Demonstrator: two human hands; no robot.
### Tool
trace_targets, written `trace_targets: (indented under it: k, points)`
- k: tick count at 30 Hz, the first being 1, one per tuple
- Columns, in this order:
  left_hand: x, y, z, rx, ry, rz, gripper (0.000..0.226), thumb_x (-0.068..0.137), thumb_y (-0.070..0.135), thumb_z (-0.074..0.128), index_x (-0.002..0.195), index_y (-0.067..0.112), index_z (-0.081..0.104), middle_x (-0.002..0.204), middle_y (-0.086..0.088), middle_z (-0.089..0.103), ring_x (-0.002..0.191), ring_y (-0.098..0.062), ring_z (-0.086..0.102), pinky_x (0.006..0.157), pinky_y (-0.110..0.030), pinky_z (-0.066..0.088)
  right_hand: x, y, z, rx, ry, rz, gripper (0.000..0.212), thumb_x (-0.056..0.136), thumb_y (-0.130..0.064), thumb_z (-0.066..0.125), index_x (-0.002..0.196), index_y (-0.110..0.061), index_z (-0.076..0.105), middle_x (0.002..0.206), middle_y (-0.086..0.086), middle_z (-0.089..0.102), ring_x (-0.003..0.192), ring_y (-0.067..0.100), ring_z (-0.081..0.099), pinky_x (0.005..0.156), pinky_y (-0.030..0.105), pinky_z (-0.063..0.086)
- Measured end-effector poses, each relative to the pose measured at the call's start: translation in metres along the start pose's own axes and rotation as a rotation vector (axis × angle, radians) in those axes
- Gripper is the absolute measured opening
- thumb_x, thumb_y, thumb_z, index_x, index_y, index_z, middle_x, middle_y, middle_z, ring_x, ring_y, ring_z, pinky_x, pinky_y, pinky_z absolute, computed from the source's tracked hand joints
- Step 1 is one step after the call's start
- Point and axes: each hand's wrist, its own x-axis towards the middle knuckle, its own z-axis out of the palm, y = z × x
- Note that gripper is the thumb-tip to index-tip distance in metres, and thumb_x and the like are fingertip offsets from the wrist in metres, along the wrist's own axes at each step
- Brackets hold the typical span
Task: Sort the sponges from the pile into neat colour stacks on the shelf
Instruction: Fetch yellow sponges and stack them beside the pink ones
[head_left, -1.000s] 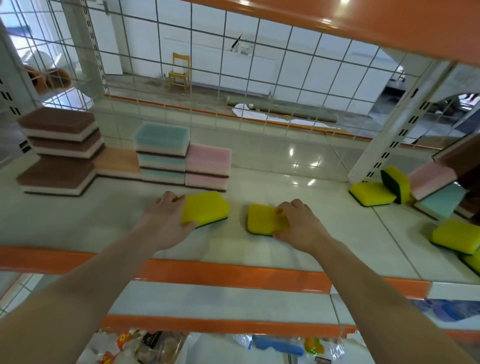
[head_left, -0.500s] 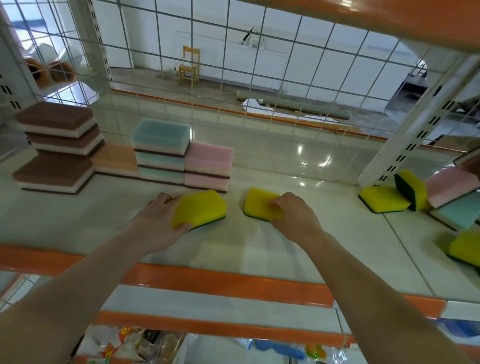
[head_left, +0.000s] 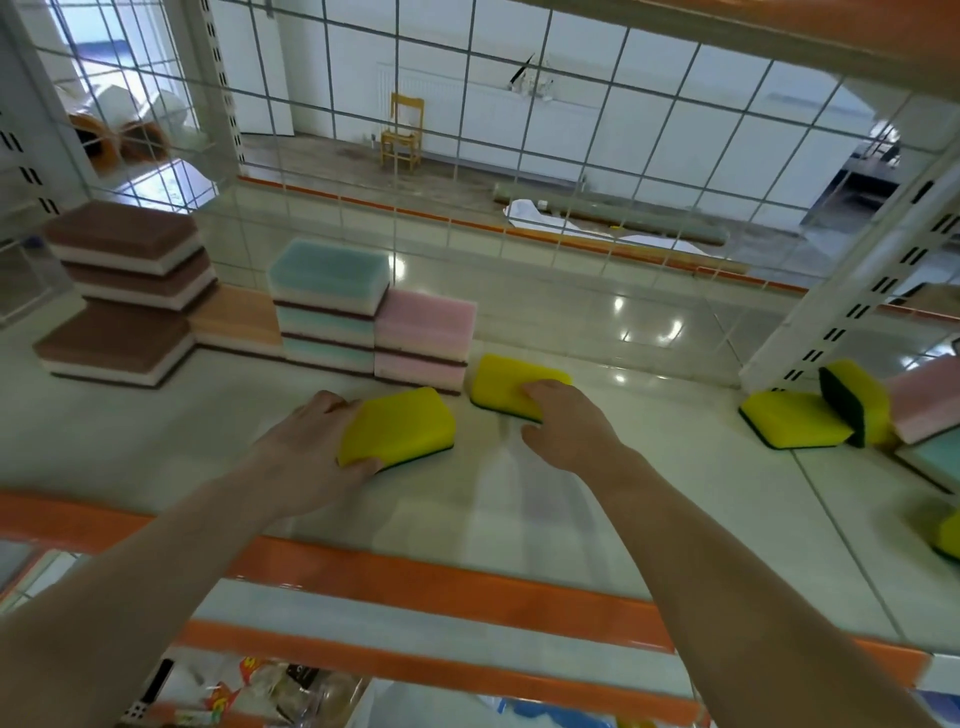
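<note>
A soft yellow sponge (head_left: 397, 426) is gripped by left hand (head_left: 306, 447) fingers; a second yellow block (head_left: 506, 382) is pinched by right hand (head_left: 569, 428) fingers on the glossy shelf (head_left: 156, 441)

Two flat yellow sponges (head_left: 397, 423) (head_left: 506, 382) beside pink stack (head_left: 423, 335)

L hand (head_left: 306, 447) fingers curled, gripping | R hand (head_left: 566, 421) fingers bent, pressing down | both forearms extended fwd

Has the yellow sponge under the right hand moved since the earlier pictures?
Yes. The yellow sponge under the right hand has slid back and left, ending close beside the pink stack, which stayed put on the shelf.
</note>
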Motion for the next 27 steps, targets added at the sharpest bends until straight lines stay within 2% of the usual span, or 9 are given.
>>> trace_targets:
  k: [20,24,27]
  points:
    - [0.007,-0.005,-0.005,0.084,-0.046,0.006,0.080,0.085,0.053,0.054,0.148,0.020,0.019,0.145,0.001,0.027,0.132,-0.016,0.033,0.106,-0.027,0.031,0.015,-0.006,-0.002,0.036,-0.008,0.001,0.056,0.091,-0.021,0.050,0.144,-0.020,0.031,0.147,0.003,0.035,0.131,0.023,0.037,0.099,0.031,0.036]
    - [0.005,0.000,-0.006,0.068,-0.031,0.025,0.074,0.086,0.052,0.055,0.146,0.021,0.026,0.142,0.002,0.033,0.129,-0.015,0.036,0.102,-0.025,0.032,0.014,-0.007,-0.003,0.041,-0.017,-0.005,0.057,0.091,-0.023,0.051,0.144,-0.018,0.030,0.147,0.004,0.034,0.131,0.024,0.036,0.096,0.032,0.038]
    - [0.004,0.005,-0.007,0.062,-0.021,0.052,0.071,0.086,0.051,0.056,0.145,0.021,0.028,0.141,0.003,0.034,0.128,-0.014,0.038,0.102,-0.024,0.032,0.011,-0.006,-0.006,0.065,-0.011,-0.025,0.060,0.091,-0.023,0.053,0.146,-0.019,0.027,0.150,0.003,0.029,0.135,0.022,0.031,0.101,0.032,0.035]
